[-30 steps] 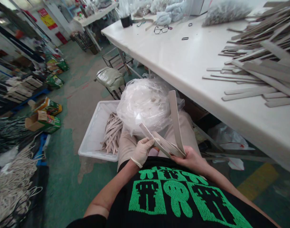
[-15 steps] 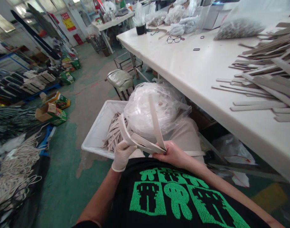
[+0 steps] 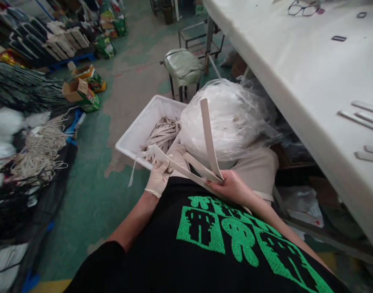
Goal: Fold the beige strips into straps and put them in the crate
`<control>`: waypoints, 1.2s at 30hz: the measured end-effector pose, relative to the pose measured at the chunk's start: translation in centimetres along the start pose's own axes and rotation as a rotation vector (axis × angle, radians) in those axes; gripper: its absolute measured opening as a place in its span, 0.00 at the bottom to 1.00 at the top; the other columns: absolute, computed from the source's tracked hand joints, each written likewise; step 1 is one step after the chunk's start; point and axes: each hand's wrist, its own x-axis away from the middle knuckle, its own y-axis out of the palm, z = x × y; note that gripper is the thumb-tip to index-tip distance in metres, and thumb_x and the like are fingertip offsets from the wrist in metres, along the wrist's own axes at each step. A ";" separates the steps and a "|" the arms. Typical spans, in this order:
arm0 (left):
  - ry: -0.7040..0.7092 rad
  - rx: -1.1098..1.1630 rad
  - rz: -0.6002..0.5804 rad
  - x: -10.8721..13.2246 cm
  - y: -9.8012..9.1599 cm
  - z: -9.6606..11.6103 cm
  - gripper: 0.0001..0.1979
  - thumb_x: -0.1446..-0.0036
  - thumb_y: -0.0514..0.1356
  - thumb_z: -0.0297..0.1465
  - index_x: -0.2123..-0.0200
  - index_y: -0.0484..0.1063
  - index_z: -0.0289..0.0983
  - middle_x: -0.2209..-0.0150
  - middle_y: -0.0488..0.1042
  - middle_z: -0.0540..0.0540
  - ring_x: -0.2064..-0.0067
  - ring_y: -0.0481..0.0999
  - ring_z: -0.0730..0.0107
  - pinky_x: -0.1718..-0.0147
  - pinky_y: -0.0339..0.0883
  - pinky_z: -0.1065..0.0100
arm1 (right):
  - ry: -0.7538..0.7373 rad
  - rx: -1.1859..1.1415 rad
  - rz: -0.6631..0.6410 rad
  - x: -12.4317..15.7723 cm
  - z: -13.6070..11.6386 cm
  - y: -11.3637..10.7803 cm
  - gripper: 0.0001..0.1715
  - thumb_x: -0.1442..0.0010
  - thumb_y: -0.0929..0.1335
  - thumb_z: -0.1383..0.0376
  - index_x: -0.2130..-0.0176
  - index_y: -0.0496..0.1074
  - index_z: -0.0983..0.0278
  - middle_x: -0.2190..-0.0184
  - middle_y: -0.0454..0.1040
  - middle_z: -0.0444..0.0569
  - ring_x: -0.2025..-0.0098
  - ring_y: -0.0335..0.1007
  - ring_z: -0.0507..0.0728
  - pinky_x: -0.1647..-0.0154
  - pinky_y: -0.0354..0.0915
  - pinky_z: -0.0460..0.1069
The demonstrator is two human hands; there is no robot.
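Gloved and pinched closed, my left hand (image 3: 159, 176) grips a long beige strap (image 3: 188, 173) that runs across to my other hand. My bare right hand (image 3: 230, 186) is closed round straps too, and one flat strap (image 3: 208, 132) sticks up from it in front of a clear plastic bag. Beyond my left hand stands a white plastic bin (image 3: 134, 129) with a heap of similar strips (image 3: 163, 136) inside. A thin whitish tail hangs over the bin's near edge. The fingertips of my right hand are partly hidden by the straps.
A big clear bag of white material (image 3: 223, 122) rests at my knees. To the right is a white table (image 3: 284, 61) with glasses (image 3: 304, 8), small dark buckles (image 3: 339, 38) and strips. A padded stool (image 3: 183, 67) stands ahead; boxes (image 3: 82, 95) and cord bundles (image 3: 36, 150) lie left.
The view has tilted down and turned. My left hand has drawn away from my right, and the strap that was looped between them is now stretched out straighter.
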 end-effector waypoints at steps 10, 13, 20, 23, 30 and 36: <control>-0.133 0.001 -0.124 0.5 2.2 -1.7 0.20 0.67 0.79 0.33 0.67 0.81 0.36 0.70 0.78 0.52 0.74 0.67 0.82 0.74 0.63 0.77 | 0.051 -0.007 -0.082 -2.2 0.7 0.3 0.15 0.45 0.69 0.55 0.73 0.75 0.64 0.80 0.68 0.41 0.77 0.60 0.52 0.75 0.56 0.46; -0.093 0.005 -0.125 0.2 2.0 -1.9 0.19 0.65 0.79 0.34 0.67 0.81 0.36 0.69 0.79 0.50 0.74 0.67 0.82 0.74 0.63 0.76 | 0.061 -0.022 -0.078 -1.7 0.6 -0.1 0.14 0.45 0.69 0.56 0.75 0.75 0.63 0.81 0.68 0.41 0.77 0.60 0.52 0.77 0.56 0.46; -0.159 -0.079 -0.251 0.3 3.0 -3.0 0.20 0.63 0.78 0.35 0.65 0.82 0.36 0.68 0.80 0.49 0.69 0.74 0.74 0.65 0.69 0.71 | 0.050 -0.063 -0.045 -2.2 0.4 -0.5 0.14 0.46 0.70 0.56 0.74 0.76 0.64 0.81 0.70 0.41 0.77 0.61 0.52 0.76 0.57 0.46; -0.098 -0.031 -0.161 -0.1 3.0 -2.3 0.18 0.63 0.78 0.35 0.66 0.82 0.36 0.69 0.80 0.49 0.71 0.72 0.77 0.67 0.67 0.72 | 0.087 -0.052 -0.107 -1.3 1.2 -1.4 0.14 0.46 0.70 0.55 0.74 0.76 0.63 0.80 0.71 0.42 0.78 0.61 0.52 0.77 0.58 0.47; -0.209 -0.185 -0.379 1.0 3.8 -3.8 0.20 0.62 0.77 0.38 0.64 0.83 0.36 0.69 0.80 0.47 0.69 0.76 0.69 0.64 0.71 0.66 | 0.055 -0.095 -0.017 -1.3 0.9 -1.0 0.16 0.45 0.70 0.54 0.74 0.75 0.65 0.79 0.71 0.42 0.76 0.63 0.52 0.76 0.58 0.46; -0.101 -0.112 -0.226 0.3 4.1 -2.4 0.21 0.64 0.78 0.36 0.64 0.82 0.38 0.64 0.82 0.47 0.63 0.79 0.69 0.62 0.72 0.69 | 0.109 -0.150 -0.085 0.6 1.6 -2.3 0.14 0.45 0.70 0.56 0.72 0.78 0.64 0.79 0.72 0.44 0.78 0.62 0.53 0.77 0.58 0.47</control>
